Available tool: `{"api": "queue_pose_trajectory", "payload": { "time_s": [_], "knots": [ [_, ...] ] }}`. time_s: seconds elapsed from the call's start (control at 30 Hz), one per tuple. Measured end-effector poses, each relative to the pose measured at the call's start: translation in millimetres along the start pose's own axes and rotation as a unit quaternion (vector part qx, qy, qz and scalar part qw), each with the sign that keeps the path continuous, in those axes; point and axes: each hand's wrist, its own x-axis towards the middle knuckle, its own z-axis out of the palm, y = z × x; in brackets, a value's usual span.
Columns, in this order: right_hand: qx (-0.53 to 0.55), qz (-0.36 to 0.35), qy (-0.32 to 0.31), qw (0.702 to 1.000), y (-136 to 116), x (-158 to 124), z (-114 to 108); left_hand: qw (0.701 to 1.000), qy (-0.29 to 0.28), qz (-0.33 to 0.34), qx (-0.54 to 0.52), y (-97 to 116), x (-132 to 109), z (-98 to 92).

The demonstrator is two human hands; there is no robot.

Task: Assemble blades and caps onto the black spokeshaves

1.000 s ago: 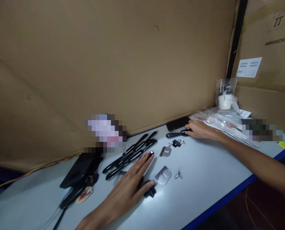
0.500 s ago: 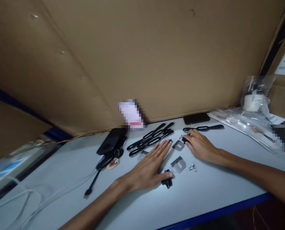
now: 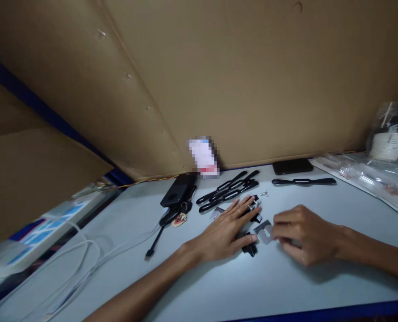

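My left hand (image 3: 230,226) lies flat with its fingers spread over small parts on the table. Its thumb rests on a small black fitting (image 3: 251,249). Around its fingertips are another black fitting (image 3: 258,218) and shiny metal bits. Close by on the right, my right hand (image 3: 307,235) is closed with curled fingers at the edge of a small metal plate (image 3: 263,232) with a slot. What those fingers hold is hidden. A silver wing screw (image 3: 264,194) lies beyond the left fingertips. Part of another metal plate (image 3: 217,214) shows behind the left hand.
Several black slotted bars (image 3: 232,192) lie behind my left hand; one more bar (image 3: 304,181) is near a black phone (image 3: 292,167). At left are a black device (image 3: 177,191), a USB cable (image 3: 153,246) and white cables (image 3: 96,250). Plastic bags (image 3: 356,176) lie right. Cardboard (image 3: 252,89) stands behind.
My right hand has left the black fitting at the back and come nearer, to the front plate, covering where a wing screw lay. My left hand stays flat; the view has shifted left.
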Motion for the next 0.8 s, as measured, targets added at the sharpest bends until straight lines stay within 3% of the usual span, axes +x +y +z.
{"api": "queue_pose_trajectory", "payload": {
  "time_s": [0.1,0.2,0.33,0.47,0.57,0.63,0.7,0.73,0.8],
  "knots": [
    [-0.052,0.013,-0.078,0.996,-10.3,-0.2,1.1,0.999,0.03,0.003,-0.032,1.1,-2.4,-1.2],
    [-0.116,0.073,-0.09,0.986,-4.2,1.2,3.2,0.996,0.052,0.0,-0.077,5.3,-5.6,-3.0],
    [-0.143,0.159,-0.019,0.977,16.3,2.0,6.3,0.993,0.05,0.036,-0.099,15.2,-7.9,-3.5],
    [-0.066,0.145,0.07,0.985,18.3,4.6,13.8,0.989,0.04,0.112,-0.092,20.5,-6.3,0.0],
    [-0.04,0.113,0.06,0.991,9.4,4.9,18.8,0.983,0.127,0.116,-0.06,15.2,-6.4,-0.1],
    [-0.027,0.099,0.024,0.994,4.7,3.6,19.6,0.971,0.228,0.068,-0.023,10.3,-8.5,-4.4],
    [-0.014,0.085,-0.029,0.996,2.6,1.8,18.4,0.96,0.273,-0.031,0.05,8.7,-11.5,-11.2],
    [-0.006,0.079,-0.055,0.995,2.2,1.0,17.4,0.957,0.259,-0.088,0.098,9.7,-13.0,-14.3],
    [0.012,0.077,-0.096,0.992,2.0,-0.2,15.1,0.953,0.176,-0.171,0.178,14.5,-15.3,-17.3]
  ]
}}
